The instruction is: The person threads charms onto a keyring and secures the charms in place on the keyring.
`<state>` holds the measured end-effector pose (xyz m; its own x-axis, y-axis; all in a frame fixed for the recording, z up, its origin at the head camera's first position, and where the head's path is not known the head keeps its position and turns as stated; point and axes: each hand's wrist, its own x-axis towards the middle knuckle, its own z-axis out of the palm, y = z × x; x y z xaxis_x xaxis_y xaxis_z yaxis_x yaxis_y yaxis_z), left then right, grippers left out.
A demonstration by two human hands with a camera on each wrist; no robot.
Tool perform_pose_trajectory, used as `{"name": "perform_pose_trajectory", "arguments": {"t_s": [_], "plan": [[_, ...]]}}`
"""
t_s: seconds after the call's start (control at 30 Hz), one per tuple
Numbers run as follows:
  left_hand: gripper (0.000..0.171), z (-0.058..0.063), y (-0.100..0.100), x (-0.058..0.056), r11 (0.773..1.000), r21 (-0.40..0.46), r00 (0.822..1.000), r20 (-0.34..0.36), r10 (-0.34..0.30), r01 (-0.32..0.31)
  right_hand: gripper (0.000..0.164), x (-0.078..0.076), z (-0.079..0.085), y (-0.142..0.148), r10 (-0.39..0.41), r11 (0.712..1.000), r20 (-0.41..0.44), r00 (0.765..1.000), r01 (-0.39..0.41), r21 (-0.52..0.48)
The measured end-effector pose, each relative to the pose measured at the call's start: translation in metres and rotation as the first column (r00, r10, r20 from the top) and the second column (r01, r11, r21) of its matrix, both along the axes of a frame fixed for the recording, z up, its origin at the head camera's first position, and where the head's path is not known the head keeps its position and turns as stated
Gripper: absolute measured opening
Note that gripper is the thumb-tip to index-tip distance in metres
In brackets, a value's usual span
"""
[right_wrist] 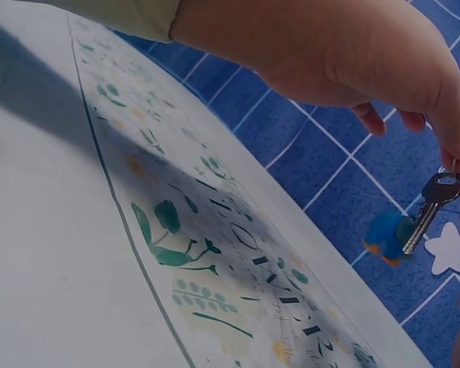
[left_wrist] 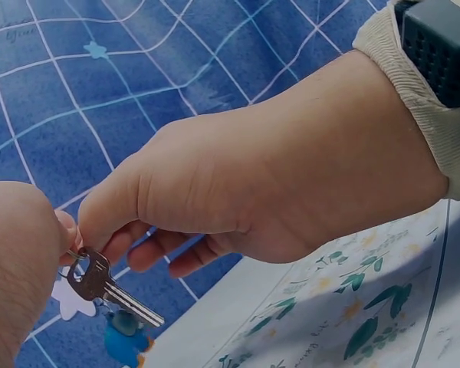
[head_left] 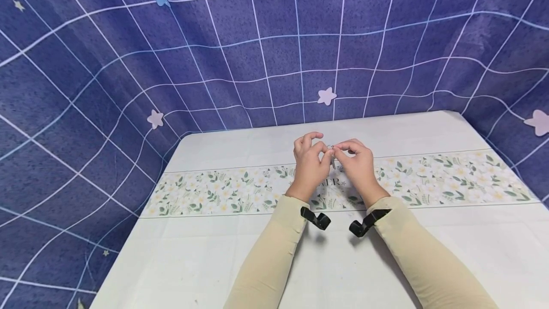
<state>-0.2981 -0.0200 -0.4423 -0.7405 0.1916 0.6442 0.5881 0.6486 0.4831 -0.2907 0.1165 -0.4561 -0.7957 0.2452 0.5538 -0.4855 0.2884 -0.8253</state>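
Above the table's printed band, my left hand (head_left: 310, 167) and right hand (head_left: 359, 166) meet at their fingertips. Both pinch a small metal key ring (right_wrist: 454, 165) between thumb and forefinger. From the ring hangs a silver key (left_wrist: 111, 290), its blade slanting downward, also visible in the right wrist view as a key (right_wrist: 432, 211). Behind the key dangles a blue charm (left_wrist: 123, 343) with orange bits and a green-blue part. In the head view the ring and key are tiny and partly covered by fingers. The left hand's other fingers are raised, apart from the ring.
A white tablecloth (head_left: 188, 256) with a flower-printed band (head_left: 214, 192) covers the table. Blue curtain (head_left: 274, 56) with white grid lines and stars surrounds its back and sides. Black camera mounts (head_left: 316, 218) sit on both wrists over beige sleeves.
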Motion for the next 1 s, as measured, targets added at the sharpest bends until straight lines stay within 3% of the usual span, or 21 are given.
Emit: {"name": "perform_pose_trajectory", "arguments": {"t_s": [0.13,0.23,0.4,0.6,0.87,1.0], "plan": [[0.023,0.0,0.0,0.0,1.0,0.006,1.0,0.009,0.01,-0.01,0.009,0.015,0.018,-0.007,0.001,1.0,0.026,1.0,-0.001,-0.017],[0.022,0.0,0.001,-0.001,1.0,0.024,1.0,0.021,0.008,-0.008,0.01,0.015,0.018,-0.006,0.015,0.999,0.033,0.999,-0.014,-0.033],[0.022,-0.001,-0.001,-0.003,0.994,0.11,0.997,0.072,-0.02,0.012,0.013,0.003,0.003,0.0,0.082,0.989,0.112,0.99,-0.066,-0.132],[0.022,0.0,-0.002,-0.003,0.985,0.173,0.988,0.145,-0.044,0.019,0.023,-0.009,-0.01,0.005,0.181,0.957,0.251,0.951,-0.112,-0.268],[0.024,0.001,-0.003,-0.003,0.974,0.225,0.981,0.182,-0.061,0.019,0.008,-0.011,-0.01,0.008,0.331,0.862,0.233,0.915,-0.192,-0.47],[0.025,0.001,-0.004,-0.004,0.971,0.239,0.979,0.191,-0.068,0.021,0.012,-0.012,-0.011,0.01,0.427,0.799,0.229,0.875,-0.248,-0.547]]}}
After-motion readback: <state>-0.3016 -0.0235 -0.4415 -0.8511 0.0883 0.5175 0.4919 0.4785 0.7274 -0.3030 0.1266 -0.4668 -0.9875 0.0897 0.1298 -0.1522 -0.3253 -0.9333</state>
